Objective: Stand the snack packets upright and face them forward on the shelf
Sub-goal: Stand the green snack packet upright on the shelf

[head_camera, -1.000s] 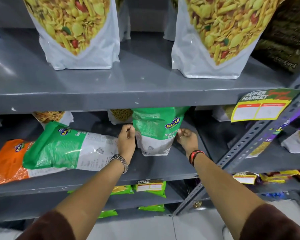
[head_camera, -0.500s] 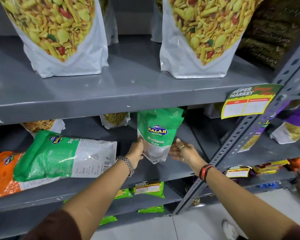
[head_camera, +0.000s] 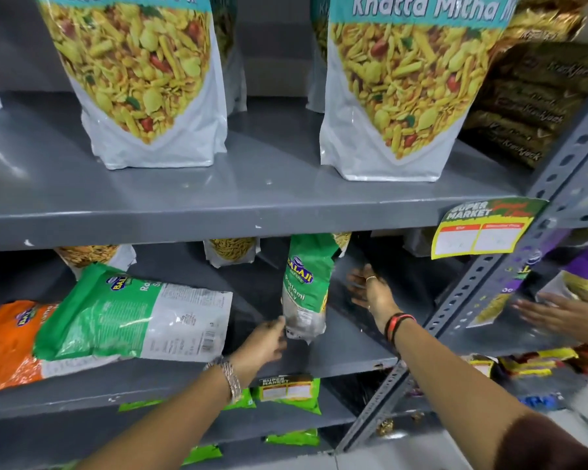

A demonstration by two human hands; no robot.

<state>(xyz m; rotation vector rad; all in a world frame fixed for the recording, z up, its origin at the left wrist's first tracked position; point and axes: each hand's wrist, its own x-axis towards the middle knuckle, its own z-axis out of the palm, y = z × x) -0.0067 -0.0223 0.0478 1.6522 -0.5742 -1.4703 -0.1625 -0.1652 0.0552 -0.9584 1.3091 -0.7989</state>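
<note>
A green Balaji Ratlami Sev packet [head_camera: 304, 286] stands upright on the middle grey shelf [head_camera: 353, 354], turned partly sideways with its front toward the left. My left hand [head_camera: 265, 344] touches its lower left corner with the fingertips. My right hand [head_camera: 370, 293] is spread flat just right of the packet, not touching it. A second green Balaji packet [head_camera: 133, 310] lies flat on the same shelf to the left, partly over an orange packet [head_camera: 7, 340] that also lies flat.
Two big Khatta Mitha pouches [head_camera: 143, 83] [head_camera: 404, 89] stand on the upper shelf. Small packets [head_camera: 231, 251] stand at the back of the middle shelf. A slotted upright [head_camera: 472, 300] bounds the bay on the right, with a price tag [head_camera: 482, 228]. Another person's hand [head_camera: 564, 317] reaches in beyond it.
The green packet has turned from facing me to angled sideways. My right hand has let go and drawn off to the right; my left has slid down to its lower corner.
</note>
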